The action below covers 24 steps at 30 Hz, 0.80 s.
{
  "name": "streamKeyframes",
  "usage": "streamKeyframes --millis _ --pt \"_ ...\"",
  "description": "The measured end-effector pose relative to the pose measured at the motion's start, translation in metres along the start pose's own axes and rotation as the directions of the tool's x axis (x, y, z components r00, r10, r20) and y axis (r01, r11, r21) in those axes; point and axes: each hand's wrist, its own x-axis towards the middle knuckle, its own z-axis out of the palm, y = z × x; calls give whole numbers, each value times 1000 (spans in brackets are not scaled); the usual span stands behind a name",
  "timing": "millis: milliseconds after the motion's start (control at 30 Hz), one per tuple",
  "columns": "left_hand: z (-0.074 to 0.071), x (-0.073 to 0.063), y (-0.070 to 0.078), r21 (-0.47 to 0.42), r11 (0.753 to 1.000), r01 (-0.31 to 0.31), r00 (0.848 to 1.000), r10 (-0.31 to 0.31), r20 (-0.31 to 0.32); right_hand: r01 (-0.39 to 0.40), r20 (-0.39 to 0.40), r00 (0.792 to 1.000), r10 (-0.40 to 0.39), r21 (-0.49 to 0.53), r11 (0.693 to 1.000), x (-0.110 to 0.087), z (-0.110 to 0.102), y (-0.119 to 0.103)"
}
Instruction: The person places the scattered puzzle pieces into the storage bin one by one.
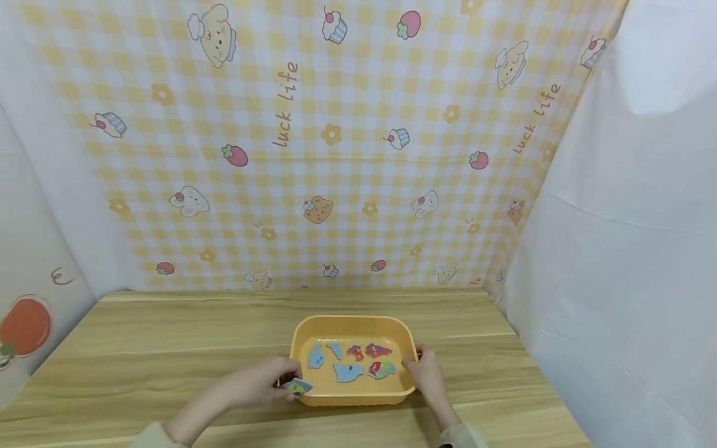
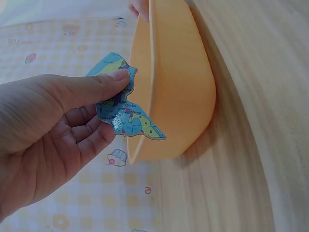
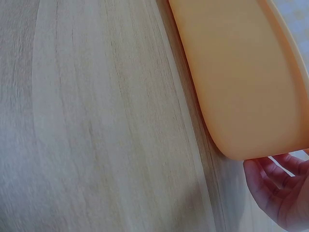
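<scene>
My left hand (image 1: pixel 267 381) pinches an irregular, flat puzzle piece (image 2: pixel 126 118) between thumb and fingers, at the front left corner of a yellow-orange plastic basin (image 1: pixel 358 401). The piece is blue, yellow and purple with small printed marks. My right hand (image 1: pixel 427 374) grips the basin's right side, its thumb over the rim and its fingers outside against the wall. Inside the basin lie several loose pieces, apart from one another: pale blue ones, such as a wide piece (image 1: pixel 348 373), a red one (image 1: pixel 378 350), and a red-and-green one (image 1: pixel 382 369).
The basin stands on a wood-grain table (image 1: pixel 196 336). Behind the table's back edge hangs a yellow checked cloth (image 1: pixel 347 174) with cartoon prints. White cloth (image 1: pixel 627 280) hangs along the right side, and another pale sheet hangs on the left.
</scene>
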Motion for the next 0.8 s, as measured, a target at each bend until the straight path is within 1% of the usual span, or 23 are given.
streamKeyframes --millis 67,133,267,433,500,633,800 --pt "-1 5 1 7 1000 -6 1000 6 3 2 2 1000 -2 2 1000 -1 0 0" --pt "-3 10 1 -2 1000 2 1000 -2 11 6 5 1000 -6 0 1000 -1 0 -1" --pt "-5 21 3 5 1000 18 1000 -18 7 -4 2 1000 4 -2 1000 -1 -1 -2" --pt "-6 36 2 52 999 -1 1000 1 -8 -11 1 1000 11 3 1000 -1 -1 -2" --pt "-5 43 0 74 997 4 1000 -3 -10 -9 4 1000 9 5 1000 -1 -1 -1" --pt "-3 55 -3 75 996 41 999 -41 3 -14 -2 1000 14 6 1000 0 -1 -2" --pt "3 65 -9 119 992 41 999 -44 22 -16 -4 1000 16 6 1000 0 -1 -2"
